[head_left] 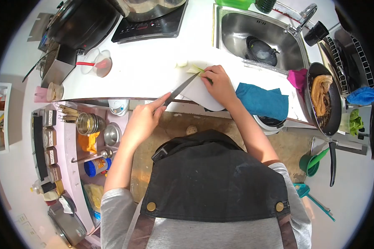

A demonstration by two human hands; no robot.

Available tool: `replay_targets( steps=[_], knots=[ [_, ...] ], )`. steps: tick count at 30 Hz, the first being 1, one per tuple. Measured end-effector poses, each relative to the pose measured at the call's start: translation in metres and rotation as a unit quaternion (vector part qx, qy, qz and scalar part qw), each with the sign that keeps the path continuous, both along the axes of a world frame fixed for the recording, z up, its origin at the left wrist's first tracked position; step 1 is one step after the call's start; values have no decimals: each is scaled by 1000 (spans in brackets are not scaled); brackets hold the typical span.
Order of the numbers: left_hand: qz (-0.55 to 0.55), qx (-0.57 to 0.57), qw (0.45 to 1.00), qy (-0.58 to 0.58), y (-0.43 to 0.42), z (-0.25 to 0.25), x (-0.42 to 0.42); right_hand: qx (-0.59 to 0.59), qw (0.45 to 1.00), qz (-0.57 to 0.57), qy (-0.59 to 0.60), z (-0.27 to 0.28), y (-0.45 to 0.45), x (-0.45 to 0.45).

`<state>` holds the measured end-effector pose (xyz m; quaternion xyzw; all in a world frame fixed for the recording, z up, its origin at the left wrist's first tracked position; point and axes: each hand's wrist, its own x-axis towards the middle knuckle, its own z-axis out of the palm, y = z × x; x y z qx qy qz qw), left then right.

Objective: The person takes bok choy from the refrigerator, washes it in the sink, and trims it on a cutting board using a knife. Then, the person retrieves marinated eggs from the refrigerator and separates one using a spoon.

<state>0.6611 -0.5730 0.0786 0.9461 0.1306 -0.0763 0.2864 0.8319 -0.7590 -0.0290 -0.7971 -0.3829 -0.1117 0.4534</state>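
Observation:
My left hand (147,118) is closed around the handle of a kitchen knife (182,89). Its blade points up and to the right, with the tip beside the fingers of my right hand (219,85). Those fingers are curled down over a pale green vegetable (196,69), partly hiding it; its exact kind is unclear. Under both lies a white cutting board (205,98) whose rounded edge reaches the counter's front. A small pale piece (181,64) sits to the left of the vegetable, washed out by glare.
A teal cloth (262,101) lies right of my right hand. Beyond are a sink (237,31) holding a black pan, and an induction cooker (151,28) with a pot. A frying pan (334,112) with browned meat stands at right. Plastic cups (96,62) are at left.

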Motion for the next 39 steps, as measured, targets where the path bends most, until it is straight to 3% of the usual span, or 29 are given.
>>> replay_targets(
  steps=[5,8,9,12,15,19,21,22,26,28,33,39],
  knots=[
    [92,-5,995,25,20,5,2,-6,1000,0,10,0,-1,-1],
    [99,-112,988,28,12,13,-1,-29,999,-20,10,5,2,-1],
    [93,-99,991,15,11,13,0,-41,999,-29,9,9,4,0],
    [80,-45,995,-39,15,6,2,-51,987,-22,152,20,8,11],
    [80,2,993,-88,29,2,6,-166,980,-15,105,28,6,22],
    [89,-2,986,-143,45,-2,-3,-88,995,-46,27,52,29,29],
    [78,18,974,-211,58,-11,-9,-53,997,50,20,47,61,46],
    [96,45,980,-170,61,-6,-11,-60,994,85,20,41,79,51],
    [78,104,981,-145,80,-12,-17,-358,929,72,-56,38,119,53],
    [60,101,986,-121,86,-18,-12,-260,960,84,-68,14,125,56],
    [-12,58,979,-196,74,-41,35,-173,984,46,-1,24,104,32],
    [-78,104,978,-165,39,-70,99,57,989,-102,96,80,-31,-43]
  ],
)
